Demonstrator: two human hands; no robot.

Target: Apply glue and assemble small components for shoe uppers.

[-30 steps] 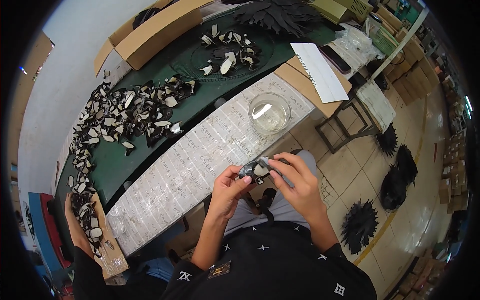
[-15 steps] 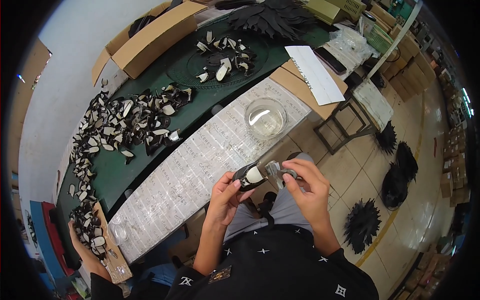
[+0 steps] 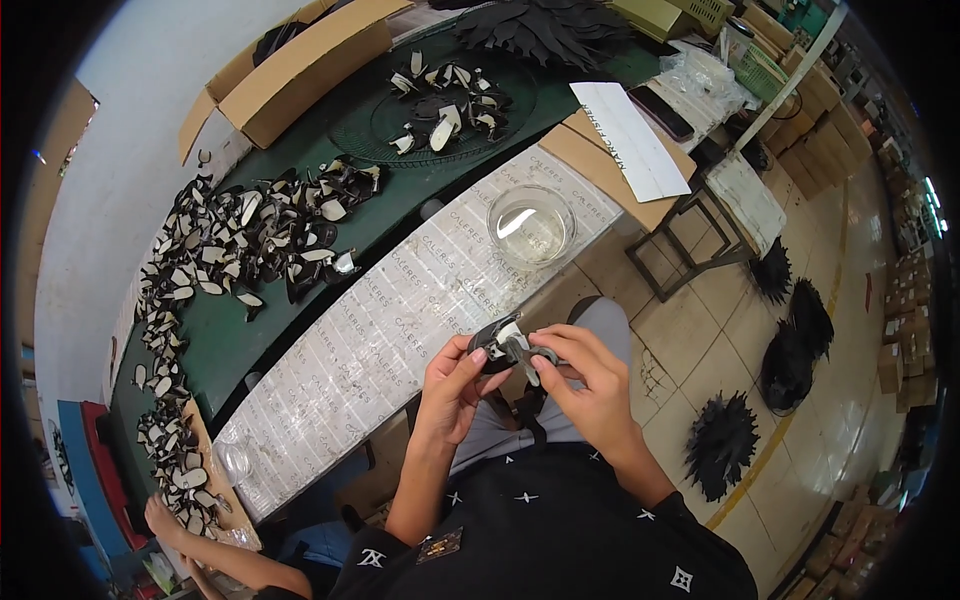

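Observation:
My left hand [image 3: 450, 392] grips a small black, curved piece with a white tongue-shaped part [image 3: 508, 330], between thumb and fingers. In front of my body, my right hand [image 3: 590, 380] pinches a grey, crumpled, rag-like strip [image 3: 542, 356] and brings it against the piece's right side. Its exact kind is unclear, and part of the contact is hidden by the fingers. On the green table [image 3: 300, 340] to the left lies a large heap of similar black-and-white pieces [image 3: 250, 235]. More of them sit on a round wire rack [image 3: 350, 140] farther back.
A clear round bowl [image 3: 491, 236] stands on the plastic-covered bench [image 3: 370, 345]; a smaller clear dish [image 3: 236, 463] is at its near left end. Another person's hand [image 3: 162, 520] is at the lower left heap. Black bundles [image 3: 722, 450] lie on the floor; a metal-legged stool [image 3: 690, 240] stands right.
My right hand has moved left, bringing the grey strip onto the piece. My left hand has stayed nearly in place. The other person's hand has shifted lower beside the heap.

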